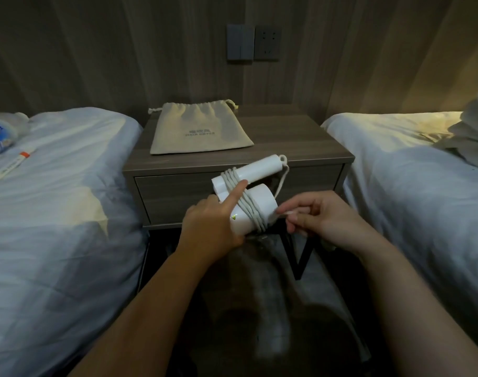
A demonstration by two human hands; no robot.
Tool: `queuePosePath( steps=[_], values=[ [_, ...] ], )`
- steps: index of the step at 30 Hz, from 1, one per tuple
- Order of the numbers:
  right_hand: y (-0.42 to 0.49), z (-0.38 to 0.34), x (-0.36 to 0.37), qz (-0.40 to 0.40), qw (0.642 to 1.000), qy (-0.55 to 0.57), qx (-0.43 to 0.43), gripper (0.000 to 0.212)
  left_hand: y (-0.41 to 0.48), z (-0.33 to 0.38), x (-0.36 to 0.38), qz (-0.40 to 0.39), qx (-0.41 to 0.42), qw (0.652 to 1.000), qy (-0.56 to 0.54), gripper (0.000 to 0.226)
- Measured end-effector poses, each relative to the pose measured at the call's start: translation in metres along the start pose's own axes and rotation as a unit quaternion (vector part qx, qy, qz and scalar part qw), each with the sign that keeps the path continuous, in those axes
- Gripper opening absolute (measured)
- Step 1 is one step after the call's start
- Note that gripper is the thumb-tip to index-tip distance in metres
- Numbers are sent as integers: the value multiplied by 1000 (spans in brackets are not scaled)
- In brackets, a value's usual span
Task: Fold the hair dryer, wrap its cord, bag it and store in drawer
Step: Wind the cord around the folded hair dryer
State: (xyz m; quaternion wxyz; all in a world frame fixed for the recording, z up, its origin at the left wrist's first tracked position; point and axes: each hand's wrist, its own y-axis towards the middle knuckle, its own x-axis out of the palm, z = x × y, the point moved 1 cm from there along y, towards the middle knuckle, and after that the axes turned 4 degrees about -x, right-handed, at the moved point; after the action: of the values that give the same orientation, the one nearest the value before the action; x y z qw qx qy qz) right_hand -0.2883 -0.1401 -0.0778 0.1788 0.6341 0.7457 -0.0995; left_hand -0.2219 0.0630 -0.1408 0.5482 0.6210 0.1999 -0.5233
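A: How far along?
B: Folded, nearly wrapped. The left hand [213, 224] grips the white folded hair dryer [262, 198], forefinger pinning the grey cord [244, 205]; the right hand [322, 219] pinches its tail.
A: Left?
B: Bagging. The beige drawstring cloth bag [199, 129] lies on the counter [300, 142], and the grey wooden drawer [172, 197] is closed.

The drawstring bag [199, 126] bears small print that seems to read "HAIR DRYER" beneath blurred, unreadable characters.
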Motion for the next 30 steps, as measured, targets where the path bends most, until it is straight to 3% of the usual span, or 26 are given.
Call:
queuePosePath(
  steps=[3, 6, 11, 14, 19, 24, 30],
  values=[
    [-1, -4, 0, -27, 988, -153, -14, 37, 0, 2, -1, -35, 42, 998, 35, 100],
    [-3, -6, 0, 5, 940, -339, -46, 41, -2, 5, -2, -83, 63, 994, 36, 99],
    [0, -2, -2, 128, 876, -446, -129, 13, -4, 12, 0, -135, 98, 986, 8, 101],
    [3, 8, -4, 177, 845, -476, -167, 12, -5, 14, -1, -140, 111, 984, 3, 102],
    [4, 14, -6, 225, 894, -369, -116, 15, -5, 14, -4, -165, 97, 981, -33, 105],
    [9, 22, 1, 278, 921, -260, -89, 12, -6, 14, -8, -191, 92, 976, -56, 108],
    [11, 26, 10, 274, 941, -194, -29, 6, -9, 18, -11, -226, 94, 965, -97, 109]
  ],
)
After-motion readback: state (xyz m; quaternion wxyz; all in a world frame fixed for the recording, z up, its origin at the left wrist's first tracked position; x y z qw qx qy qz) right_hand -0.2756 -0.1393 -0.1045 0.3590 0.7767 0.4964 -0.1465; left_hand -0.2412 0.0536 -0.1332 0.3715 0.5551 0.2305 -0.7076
